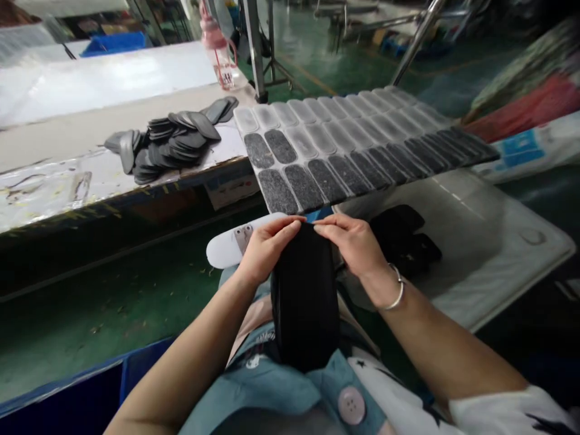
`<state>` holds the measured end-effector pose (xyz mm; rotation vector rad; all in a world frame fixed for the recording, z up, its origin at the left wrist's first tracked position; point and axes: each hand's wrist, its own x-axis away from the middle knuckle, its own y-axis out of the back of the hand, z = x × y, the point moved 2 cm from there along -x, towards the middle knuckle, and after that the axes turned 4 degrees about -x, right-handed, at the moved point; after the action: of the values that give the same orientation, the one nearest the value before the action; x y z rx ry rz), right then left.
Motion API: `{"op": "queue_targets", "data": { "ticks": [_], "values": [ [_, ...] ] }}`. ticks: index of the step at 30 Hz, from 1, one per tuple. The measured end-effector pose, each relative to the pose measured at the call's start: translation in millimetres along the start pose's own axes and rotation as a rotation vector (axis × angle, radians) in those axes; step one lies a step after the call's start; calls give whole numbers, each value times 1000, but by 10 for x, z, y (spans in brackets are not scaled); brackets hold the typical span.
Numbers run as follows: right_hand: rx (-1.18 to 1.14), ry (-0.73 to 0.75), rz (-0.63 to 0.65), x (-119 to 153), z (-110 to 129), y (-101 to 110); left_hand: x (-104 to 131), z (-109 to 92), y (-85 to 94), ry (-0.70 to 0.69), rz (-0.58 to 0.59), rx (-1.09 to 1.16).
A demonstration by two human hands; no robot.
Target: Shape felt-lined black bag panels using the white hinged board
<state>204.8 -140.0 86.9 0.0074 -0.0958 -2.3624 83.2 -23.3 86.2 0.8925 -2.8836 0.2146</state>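
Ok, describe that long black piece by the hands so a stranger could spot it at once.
Start at the big slanted board with rows of rounded grey shapes. Just below its near left corner, the left hand and right hand nearly meet at the far end of the long black piece, which runs down the picture. Unlike the nearby white piece, it shows no print.
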Motion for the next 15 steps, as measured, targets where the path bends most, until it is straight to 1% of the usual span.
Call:
{"op": "queue_targets", "data": {
  "ticks": [2,5,7,10,12,15],
  "values": [
    [-71,-42,-27,56,-66,24,-41,4,-53,23,10,14],
    [-87,-65,-45,248,-105,82,-50,25,-120,38,-60,28],
    [-7,0,-34,403,-96,128,-41,41,-154,41,-94,35],
    [157,152,-45,588,-60,186,-38,66,-198,68,-87,40],
    [246,224,-81,658,-30,209,-34,74,-225,70,-81,21],
    [334,292,-91,705,3,199,-18,79,-252,50,-103,-10]
  ]
}}
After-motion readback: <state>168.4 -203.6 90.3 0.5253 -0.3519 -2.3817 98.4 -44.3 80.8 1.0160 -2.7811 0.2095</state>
